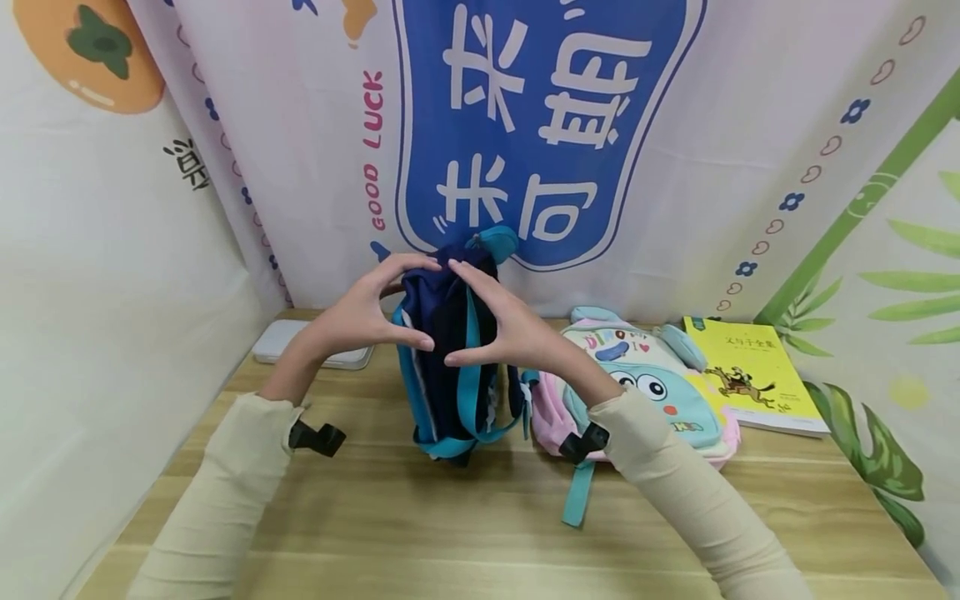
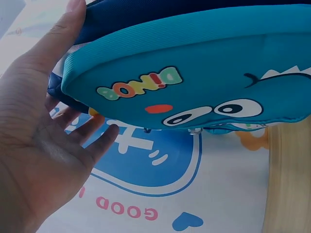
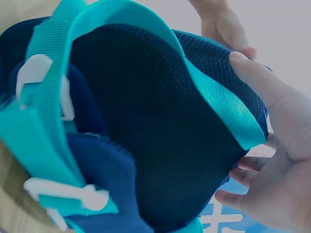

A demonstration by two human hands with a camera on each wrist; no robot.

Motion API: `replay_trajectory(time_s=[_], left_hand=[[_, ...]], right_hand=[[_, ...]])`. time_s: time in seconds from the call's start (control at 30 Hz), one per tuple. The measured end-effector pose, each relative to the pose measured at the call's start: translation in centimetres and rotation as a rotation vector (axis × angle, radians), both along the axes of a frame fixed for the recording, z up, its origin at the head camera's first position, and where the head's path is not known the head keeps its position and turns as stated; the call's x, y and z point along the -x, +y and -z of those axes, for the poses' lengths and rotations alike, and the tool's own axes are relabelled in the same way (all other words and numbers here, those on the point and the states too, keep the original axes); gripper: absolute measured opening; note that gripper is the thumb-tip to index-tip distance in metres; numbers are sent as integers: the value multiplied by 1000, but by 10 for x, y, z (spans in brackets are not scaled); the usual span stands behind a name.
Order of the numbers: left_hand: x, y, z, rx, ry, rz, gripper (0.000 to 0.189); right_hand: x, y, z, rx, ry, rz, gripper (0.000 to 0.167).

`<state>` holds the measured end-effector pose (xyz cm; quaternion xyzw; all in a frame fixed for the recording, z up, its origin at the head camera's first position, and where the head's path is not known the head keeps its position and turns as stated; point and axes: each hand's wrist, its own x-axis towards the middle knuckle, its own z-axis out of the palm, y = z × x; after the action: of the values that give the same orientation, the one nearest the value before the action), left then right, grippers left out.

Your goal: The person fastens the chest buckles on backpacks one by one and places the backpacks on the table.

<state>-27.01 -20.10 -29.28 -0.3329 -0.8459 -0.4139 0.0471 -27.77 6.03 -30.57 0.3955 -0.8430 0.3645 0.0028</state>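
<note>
A navy and turquoise backpack (image 1: 442, 333) stands upright on the table, narrow side toward me. Its turquoise front (image 2: 146, 68), seen in the left wrist view, carries a printed cartoon face and the letters DINO. Dark mesh (image 3: 131, 116), turquoise straps (image 3: 221, 104) and white buckles (image 3: 68, 189) show in the right wrist view. My left hand (image 1: 367, 308) is at the bag's upper left, thumb and fingers spread apart in a loose arch. On the upper right, my right hand (image 1: 510, 325) mirrors it, thumb beside the mesh back, fingertips right at the bag's edge.
A pink and mint backpack (image 1: 660, 400) lies to the right, its strap (image 1: 577, 496) trailing on the table (image 1: 480, 533). Beyond it is a yellow book (image 1: 757, 367). A flat white case (image 1: 277, 337) sits at the back left. A printed curtain (image 1: 300, 167) hangs close behind.
</note>
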Motion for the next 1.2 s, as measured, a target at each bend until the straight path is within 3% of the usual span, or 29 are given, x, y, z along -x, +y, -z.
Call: replay_trajectory(time_s=[0.37, 0.73, 1.2], left_hand=[[1, -5, -6, 29, -40, 11, 85], [-1, -14, -7, 29, -81, -22, 85], [-3, -16, -8, 44, -87, -37, 84]], right_hand=[[-2, 23, 18, -14, -58, -41, 113], [-6, 51, 49, -59, -154, 40, 114], [-20, 62, 93, -164, -314, 93, 134]])
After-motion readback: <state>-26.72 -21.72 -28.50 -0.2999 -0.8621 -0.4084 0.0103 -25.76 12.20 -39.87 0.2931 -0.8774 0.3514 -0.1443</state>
